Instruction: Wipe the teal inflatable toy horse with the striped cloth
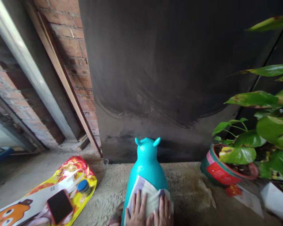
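A shiny turquoise inflatable animal toy [147, 168] with two small ears stands at the bottom middle, its head towards the dark panel. Over its back lies a pale cloth [147, 190] with purplish patches. My left hand [137, 211] rests flat on the cloth, fingers stretched out and slightly apart. Beside it my right hand [163, 212] also presses flat on the cloth, fingers extended and pointing away from me. The thumbs come close together between the hands. Both wrists and the toy's rear are outside the picture.
On the left, a yellow and red plastic bag [83, 166] carries a phone [59, 206], a blue-lidded jar [84, 187] and a cartoon-printed box [13, 211]. A potted plant [223, 168] stands right, near papers [248, 199]. Behind the toy rises a dark panel [165, 69]; brick wall [67, 40] adjoins it.
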`<control>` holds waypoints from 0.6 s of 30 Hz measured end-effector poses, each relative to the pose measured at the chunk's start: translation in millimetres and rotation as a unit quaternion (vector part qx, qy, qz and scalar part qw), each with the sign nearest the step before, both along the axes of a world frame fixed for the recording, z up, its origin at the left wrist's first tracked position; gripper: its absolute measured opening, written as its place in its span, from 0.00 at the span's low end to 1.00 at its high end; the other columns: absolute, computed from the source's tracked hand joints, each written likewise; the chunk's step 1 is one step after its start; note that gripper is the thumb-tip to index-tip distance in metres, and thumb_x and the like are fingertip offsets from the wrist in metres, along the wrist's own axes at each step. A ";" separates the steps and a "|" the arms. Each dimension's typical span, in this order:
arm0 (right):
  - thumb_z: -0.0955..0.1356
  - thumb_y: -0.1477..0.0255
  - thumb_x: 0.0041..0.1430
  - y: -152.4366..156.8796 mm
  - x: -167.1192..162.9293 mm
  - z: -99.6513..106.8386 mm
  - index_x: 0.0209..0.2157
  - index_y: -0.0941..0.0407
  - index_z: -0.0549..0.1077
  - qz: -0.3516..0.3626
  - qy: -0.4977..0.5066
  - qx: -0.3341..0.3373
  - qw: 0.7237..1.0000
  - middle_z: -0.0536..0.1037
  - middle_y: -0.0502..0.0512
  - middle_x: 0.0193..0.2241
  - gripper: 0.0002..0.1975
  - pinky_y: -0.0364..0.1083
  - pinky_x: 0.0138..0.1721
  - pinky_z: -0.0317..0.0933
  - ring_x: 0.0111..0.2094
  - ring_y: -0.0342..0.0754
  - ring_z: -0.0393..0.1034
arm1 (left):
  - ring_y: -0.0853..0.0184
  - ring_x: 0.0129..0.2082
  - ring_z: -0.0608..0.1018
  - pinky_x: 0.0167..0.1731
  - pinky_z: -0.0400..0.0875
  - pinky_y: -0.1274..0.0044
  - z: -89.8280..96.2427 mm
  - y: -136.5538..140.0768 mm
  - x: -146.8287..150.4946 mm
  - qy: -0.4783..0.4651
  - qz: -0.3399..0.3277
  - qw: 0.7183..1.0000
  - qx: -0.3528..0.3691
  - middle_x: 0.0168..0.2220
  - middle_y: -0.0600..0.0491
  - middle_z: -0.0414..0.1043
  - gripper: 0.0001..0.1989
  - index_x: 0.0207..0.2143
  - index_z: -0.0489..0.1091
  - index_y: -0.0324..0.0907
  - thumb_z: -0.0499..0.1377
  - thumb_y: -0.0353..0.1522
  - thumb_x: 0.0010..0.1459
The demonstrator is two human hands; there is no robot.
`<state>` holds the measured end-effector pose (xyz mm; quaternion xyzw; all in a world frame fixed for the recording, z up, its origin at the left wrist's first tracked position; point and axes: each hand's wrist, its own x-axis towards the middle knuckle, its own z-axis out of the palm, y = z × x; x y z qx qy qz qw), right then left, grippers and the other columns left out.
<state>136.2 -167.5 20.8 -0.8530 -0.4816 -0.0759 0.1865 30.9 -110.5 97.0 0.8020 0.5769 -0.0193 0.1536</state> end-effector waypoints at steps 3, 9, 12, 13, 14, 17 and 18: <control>0.56 0.65 0.61 30.9 9.4 16.6 0.61 0.56 0.60 -0.001 0.027 -0.107 0.994 0.55 0.57 0.63 0.27 0.62 0.53 0.61 0.62 0.61 0.51 | 0.56 0.68 0.44 0.60 0.51 0.52 3.0 20.4 4.2 -0.002 0.017 0.999 -0.026 0.69 0.52 0.35 0.31 0.64 0.42 0.52 0.46 0.44 0.60; 0.53 0.65 0.65 89.0 20.0 48.3 0.65 0.53 0.46 0.015 0.086 -0.155 0.984 0.39 0.53 0.67 0.28 0.64 0.59 0.51 0.66 0.59 0.37 | 0.57 0.69 0.41 0.59 0.51 0.50 5.8 61.5 18.1 0.007 0.062 0.997 -0.051 0.69 0.49 0.31 0.31 0.65 0.38 0.48 0.42 0.44 0.63; 0.53 0.62 0.66 99.5 21.5 57.5 0.65 0.51 0.44 0.015 0.123 -0.141 0.982 0.38 0.51 0.67 0.28 0.65 0.60 0.48 0.66 0.58 0.35 | 0.57 0.69 0.41 0.59 0.52 0.50 8.2 71.6 20.1 -0.008 0.068 0.996 -0.050 0.70 0.49 0.31 0.31 0.66 0.38 0.47 0.41 0.44 0.63; 0.53 0.60 0.66 99.0 20.9 60.4 0.65 0.51 0.44 0.016 0.136 -0.132 0.982 0.38 0.51 0.66 0.28 0.65 0.60 0.48 0.66 0.58 0.36 | 0.57 0.69 0.41 0.59 0.52 0.50 8.1 73.5 19.5 -0.018 0.069 0.996 -0.049 0.70 0.49 0.31 0.31 0.66 0.37 0.47 0.40 0.44 0.63; 0.53 0.58 0.66 96.6 19.6 63.0 0.65 0.50 0.44 0.016 0.148 -0.122 0.981 0.39 0.50 0.66 0.28 0.65 0.60 0.48 0.66 0.58 0.36 | 0.57 0.69 0.40 0.59 0.53 0.50 7.4 74.9 18.4 -0.028 0.068 0.996 -0.047 0.70 0.49 0.30 0.31 0.66 0.37 0.47 0.39 0.45 0.63; 0.55 0.51 0.64 82.6 11.3 66.3 0.64 0.48 0.46 0.004 0.175 -0.095 0.980 0.43 0.49 0.65 0.31 0.66 0.60 0.48 0.66 0.58 0.40 | 0.57 0.69 0.41 0.58 0.55 0.51 2.5 76.9 14.9 -0.039 0.055 0.997 -0.043 0.70 0.49 0.30 0.31 0.66 0.38 0.46 0.37 0.45 0.63; 0.55 0.49 0.63 76.8 7.7 65.1 0.64 0.48 0.47 -0.004 0.179 -0.085 0.980 0.45 0.49 0.65 0.32 0.66 0.60 0.49 0.65 0.59 0.41 | 0.57 0.69 0.41 0.58 0.55 0.52 0.5 76.7 13.9 -0.037 0.048 0.997 -0.039 0.70 0.49 0.31 0.31 0.66 0.38 0.46 0.36 0.44 0.63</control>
